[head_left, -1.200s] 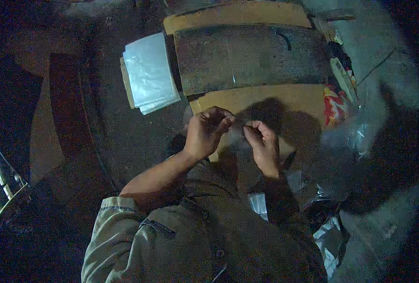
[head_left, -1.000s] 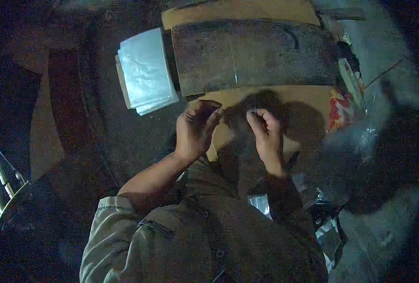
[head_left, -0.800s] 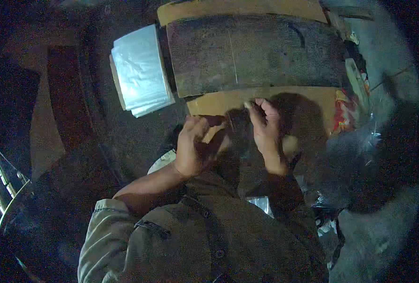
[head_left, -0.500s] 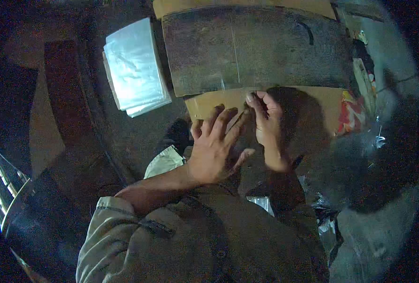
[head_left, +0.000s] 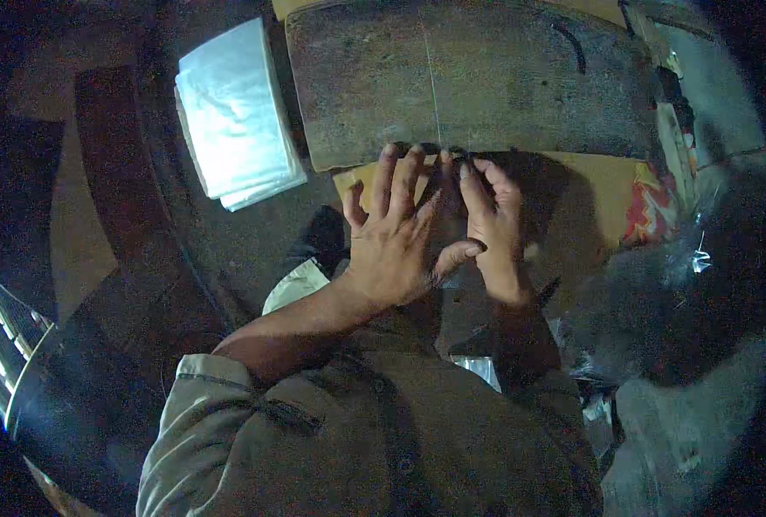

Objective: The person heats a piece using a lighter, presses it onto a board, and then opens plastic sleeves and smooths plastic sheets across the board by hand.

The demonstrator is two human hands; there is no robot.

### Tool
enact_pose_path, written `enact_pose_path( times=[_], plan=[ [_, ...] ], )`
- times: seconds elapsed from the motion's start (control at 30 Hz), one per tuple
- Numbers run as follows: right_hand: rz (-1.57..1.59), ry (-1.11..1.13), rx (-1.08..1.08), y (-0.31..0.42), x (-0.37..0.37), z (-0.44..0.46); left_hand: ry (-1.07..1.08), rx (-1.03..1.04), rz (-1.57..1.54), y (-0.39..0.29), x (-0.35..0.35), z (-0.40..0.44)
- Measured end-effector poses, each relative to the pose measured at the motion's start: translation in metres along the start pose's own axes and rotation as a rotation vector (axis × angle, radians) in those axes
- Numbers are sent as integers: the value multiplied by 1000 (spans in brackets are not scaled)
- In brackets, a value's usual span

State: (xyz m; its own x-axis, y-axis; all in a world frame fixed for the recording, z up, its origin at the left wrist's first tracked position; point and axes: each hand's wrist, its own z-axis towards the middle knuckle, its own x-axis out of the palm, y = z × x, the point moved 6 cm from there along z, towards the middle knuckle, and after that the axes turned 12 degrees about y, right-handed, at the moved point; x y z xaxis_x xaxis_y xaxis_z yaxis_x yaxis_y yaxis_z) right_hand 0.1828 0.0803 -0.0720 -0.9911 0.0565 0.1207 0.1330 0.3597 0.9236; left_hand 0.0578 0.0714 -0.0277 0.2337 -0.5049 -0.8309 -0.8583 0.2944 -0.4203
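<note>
Fingers spread, my left hand (head_left: 396, 237) lies palm down over the near edge of a dark worn board (head_left: 478, 82), its fingertips at that edge. Close against it on the right, my right hand (head_left: 493, 220) has thumb and fingers pressed together near the same edge; what they hold, if anything, is too small to tell. A thin pale line (head_left: 435, 86) runs across the board down to the fingertips. Beneath the board, tan cardboard (head_left: 611, 194) shows on the near side, partly shadowed.
A stack of clear plastic sheets (head_left: 236, 121) lies left of the board. To the right are a red and yellow packet (head_left: 650, 207) and crumpled clear plastic (head_left: 700, 258). A rack-like object (head_left: 4, 323) stands at the far left.
My left hand has gone from a pinch to spread fingers and moved up to the board's edge. My right hand has moved up slightly. The board and sheets sit higher in view.
</note>
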Motion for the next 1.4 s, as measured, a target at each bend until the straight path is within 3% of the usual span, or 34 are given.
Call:
enact_pose_path(
  times=[0.23,0.3,0.33,0.37,0.5,0.53,0.57,0.63,0.93,1.07,1.17,1.27,1.4],
  plan=[
    [-38,-15,-4,-3,-3,2,-41,-10,19,0,2,2],
    [-106,-118,10,9,-9,-3,-51,-11,3,0,1,2],
    [-76,-166,-59,13,-11,-3,-62,-13,-12,0,0,2],
    [-335,-220,-136,21,-21,-3,-62,-13,-13,0,0,2],
    [-656,-349,-357,61,-45,20,-34,-24,2,-1,1,3],
    [-601,-335,-435,70,-49,28,-33,-28,6,-1,1,3],
    [-601,-334,-437,73,-56,39,-35,-29,7,-2,0,3],
    [-900,-471,-464,83,-72,58,-2,-42,12,-1,1,2],
    [-1138,-575,-342,99,-99,108,45,-44,19,-2,6,4],
    [-1080,-551,-383,96,-103,112,42,-24,-14,-1,4,4],
    [-1149,-597,-285,100,-103,109,22,-25,-20,-2,5,4],
    [-1058,-544,-403,96,-105,103,1,-27,9,-2,4,4],
    [-531,-239,-400,86,-81,69,23,-43,21,-3,3,5]
  ],
)
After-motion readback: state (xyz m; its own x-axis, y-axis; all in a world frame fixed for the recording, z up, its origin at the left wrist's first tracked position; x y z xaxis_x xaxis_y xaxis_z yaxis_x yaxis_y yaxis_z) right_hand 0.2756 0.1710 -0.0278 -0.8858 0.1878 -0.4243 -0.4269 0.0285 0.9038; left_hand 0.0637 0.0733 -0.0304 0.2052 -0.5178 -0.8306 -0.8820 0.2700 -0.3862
